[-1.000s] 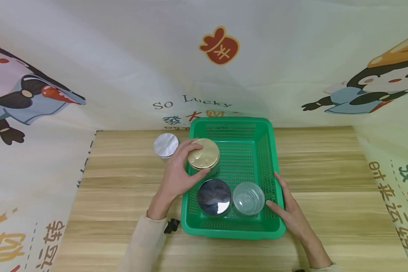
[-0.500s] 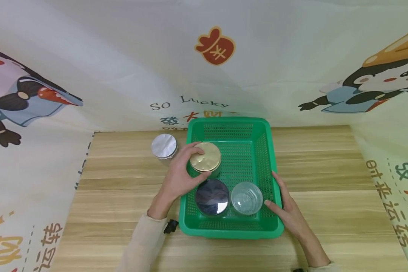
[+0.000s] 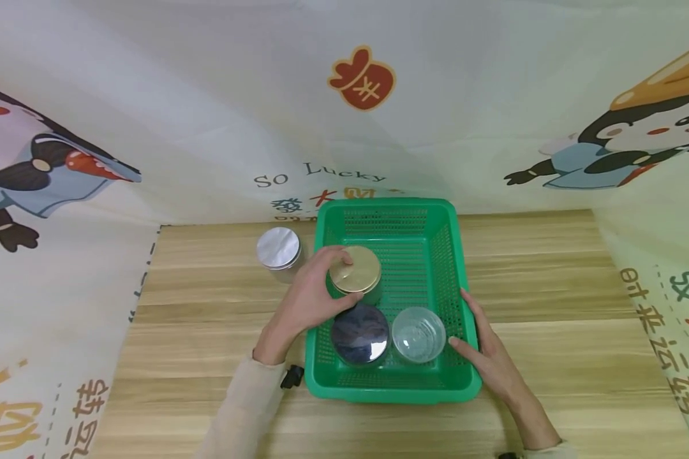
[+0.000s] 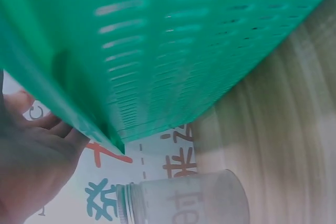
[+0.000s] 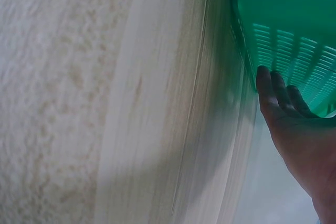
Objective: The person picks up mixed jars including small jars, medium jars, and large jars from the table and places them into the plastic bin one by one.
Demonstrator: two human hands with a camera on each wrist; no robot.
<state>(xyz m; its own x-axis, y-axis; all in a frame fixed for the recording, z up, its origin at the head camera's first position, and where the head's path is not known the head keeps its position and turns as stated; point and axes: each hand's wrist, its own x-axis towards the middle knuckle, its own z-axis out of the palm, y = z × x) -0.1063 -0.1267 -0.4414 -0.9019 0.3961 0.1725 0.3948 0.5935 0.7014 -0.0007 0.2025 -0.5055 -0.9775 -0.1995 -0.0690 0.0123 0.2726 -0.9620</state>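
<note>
My left hand (image 3: 308,294) holds a jar with a gold lid (image 3: 356,269), thumb and fingers around the lid's edge, inside the left part of a green plastic basket (image 3: 393,396). Just nearer stands a jar with a dark, shiny lid (image 3: 360,333), and to its right a clear jar (image 3: 418,335), both in the basket. My right hand (image 3: 490,357) grips the basket's right side, thumb over the rim and fingers along the outer wall. In the right wrist view those fingers (image 5: 281,93) lie against the slotted wall. The basket hides the gold-lidded jar in the left wrist view.
A clear jar with a silver lid (image 3: 279,247) stands on the wooden table (image 3: 207,331), left of the basket. Behind the basket rises a white printed backdrop (image 3: 465,127), which also covers both sides.
My left hand has moved the gold-lidded jar a little to the right and nearer, close to the dark-lidded jar. My right hand keeps its place on the basket.
</note>
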